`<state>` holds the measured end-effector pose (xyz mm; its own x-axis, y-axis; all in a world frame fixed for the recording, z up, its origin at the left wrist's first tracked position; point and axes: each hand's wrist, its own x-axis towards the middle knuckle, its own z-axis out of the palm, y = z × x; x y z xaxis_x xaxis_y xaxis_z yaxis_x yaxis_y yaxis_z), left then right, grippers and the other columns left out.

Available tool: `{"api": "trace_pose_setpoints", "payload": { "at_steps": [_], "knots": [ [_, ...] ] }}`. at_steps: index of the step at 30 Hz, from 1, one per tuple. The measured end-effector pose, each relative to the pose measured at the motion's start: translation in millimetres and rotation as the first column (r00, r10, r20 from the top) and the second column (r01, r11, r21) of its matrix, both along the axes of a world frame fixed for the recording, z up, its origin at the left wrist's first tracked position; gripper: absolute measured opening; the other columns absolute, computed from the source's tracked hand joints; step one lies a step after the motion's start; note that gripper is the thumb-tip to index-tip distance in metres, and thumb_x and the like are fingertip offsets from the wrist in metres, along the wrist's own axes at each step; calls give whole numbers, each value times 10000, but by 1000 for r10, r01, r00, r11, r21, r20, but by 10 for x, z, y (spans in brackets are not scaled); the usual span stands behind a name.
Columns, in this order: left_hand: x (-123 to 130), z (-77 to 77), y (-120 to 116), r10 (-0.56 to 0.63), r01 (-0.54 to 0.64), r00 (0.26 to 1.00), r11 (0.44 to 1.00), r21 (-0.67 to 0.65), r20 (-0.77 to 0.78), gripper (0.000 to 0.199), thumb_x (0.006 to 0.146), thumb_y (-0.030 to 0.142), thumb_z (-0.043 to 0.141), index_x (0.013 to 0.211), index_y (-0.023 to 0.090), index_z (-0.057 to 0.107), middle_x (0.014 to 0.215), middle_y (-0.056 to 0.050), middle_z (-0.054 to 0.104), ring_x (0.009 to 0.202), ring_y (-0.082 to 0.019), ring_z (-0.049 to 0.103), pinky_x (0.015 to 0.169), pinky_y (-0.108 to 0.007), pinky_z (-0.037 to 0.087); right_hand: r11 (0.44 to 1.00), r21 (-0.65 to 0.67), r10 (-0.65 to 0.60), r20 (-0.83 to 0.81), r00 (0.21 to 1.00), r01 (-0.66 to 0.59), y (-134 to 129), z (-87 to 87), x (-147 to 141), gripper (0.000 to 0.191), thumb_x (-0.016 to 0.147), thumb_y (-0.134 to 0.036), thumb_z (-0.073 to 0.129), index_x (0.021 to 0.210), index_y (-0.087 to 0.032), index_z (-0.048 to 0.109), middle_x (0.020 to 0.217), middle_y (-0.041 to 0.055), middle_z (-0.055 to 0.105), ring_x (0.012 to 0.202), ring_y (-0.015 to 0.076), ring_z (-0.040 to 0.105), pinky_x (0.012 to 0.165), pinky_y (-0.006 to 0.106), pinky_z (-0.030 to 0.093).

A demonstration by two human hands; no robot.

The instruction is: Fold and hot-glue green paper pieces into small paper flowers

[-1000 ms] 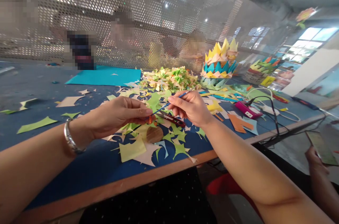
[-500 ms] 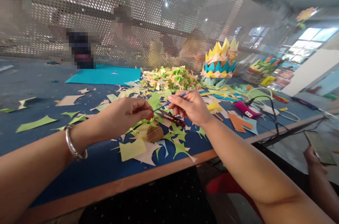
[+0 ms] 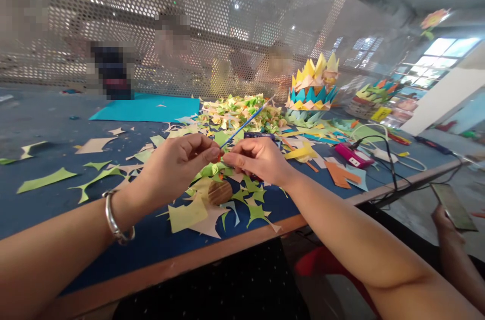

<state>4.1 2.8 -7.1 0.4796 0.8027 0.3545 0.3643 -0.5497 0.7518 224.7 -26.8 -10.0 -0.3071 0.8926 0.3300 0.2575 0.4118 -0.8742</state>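
My left hand (image 3: 187, 161), a silver bangle on its wrist, pinches the lower end of a thin blue stick (image 3: 244, 127). The stick slants up and to the right, its far end bare. Facing it, my right hand (image 3: 261, 161) has thumb and forefinger closed at the same low end, almost touching the left fingertips. A tiny orange piece (image 3: 219, 157) shows between the two hands; what the right fingers grip is hidden. Below them a round wooden disc (image 3: 220, 192) lies among green, yellow and pale paper scraps (image 3: 188, 215). A dark handle (image 3: 259, 136) lies just behind my right hand.
Behind is a heap of folded paper bits (image 3: 242, 113) beside a turquoise sheet (image 3: 146, 107). A tiered paper model (image 3: 312, 92) stands before the perforated screen. On the right are a magenta power strip (image 3: 354, 156) with cables and another person's hand (image 3: 447, 221) holding a phone.
My right hand has slid from the stick's upper part down to its lower end beside my left fingertips. The stick now points more steeply upward and its upper length is uncovered.
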Motion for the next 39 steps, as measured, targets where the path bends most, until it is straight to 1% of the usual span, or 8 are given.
{"api": "trace_pose_setpoints", "payload": {
  "at_steps": [4,8,13,17,21,26,33,39],
  "knots": [
    [50,12,-48,28,-28,999,1000,7,27,370,914,536,581,880,202,740,783,-40,744,690,-188,590,635,-326,438,998,61,16,61,998,-19,-5,-72,-87,500,874,-633,842,697,-197,671,559,-58,526,514,85,439,473,253,294],
    [45,30,-42,17,-17,999,1000,-2,33,362,912,523,577,869,200,734,779,-42,745,711,-192,601,663,-328,454,993,100,48,89,995,-57,-22,-89,-109,502,957,-617,761,696,-203,651,608,-42,556,534,89,455,502,256,333],
    [26,9,-1,3,-3,1000,1000,-2,20,384,937,542,543,856,207,710,795,-44,742,722,-193,615,677,-334,463,995,89,46,73,996,-52,-29,-73,-92,494,975,-608,729,706,-204,639,604,-33,577,522,91,473,494,256,343],
    [39,2,19,-13,13,998,1000,-4,-55,378,965,535,498,859,221,678,825,-60,770,750,-216,662,692,-348,482,996,53,65,66,996,-68,-25,-65,-93,488,948,-606,761,702,-205,632,619,-26,602,530,91,500,496,253,367],
    [41,33,-2,-1,10,994,997,78,-113,309,977,463,459,806,242,591,792,-61,736,714,-215,644,694,-354,486,998,8,69,49,996,-70,-19,-69,-92,481,927,-618,780,724,-201,656,625,-22,626,526,89,513,490,248,378],
    [17,80,-38,33,2,986,977,213,-162,292,997,426,416,791,252,528,786,-61,698,703,-211,613,717,-360,481,999,-34,29,14,999,-29,-32,-35,-91,490,903,-646,797,741,-195,693,588,-22,643,487,85,521,460,239,367],
    [1,80,-14,-39,72,984,979,189,-175,298,1016,429,442,834,245,590,793,-48,731,720,-208,643,721,-338,492,989,-107,-113,-127,985,100,-30,7,-95,580,860,-751,771,678,-202,725,530,-18,616,426,80,482,414,260,350],
    [11,62,-4,-74,107,983,974,197,-168,304,1024,415,450,828,245,608,806,-55,739,764,-211,664,733,-331,504,994,-63,-91,-123,988,84,-37,13,-84,488,873,-668,784,717,-211,720,529,-38,615,424,74,464,420,261,356]
  ]
}}
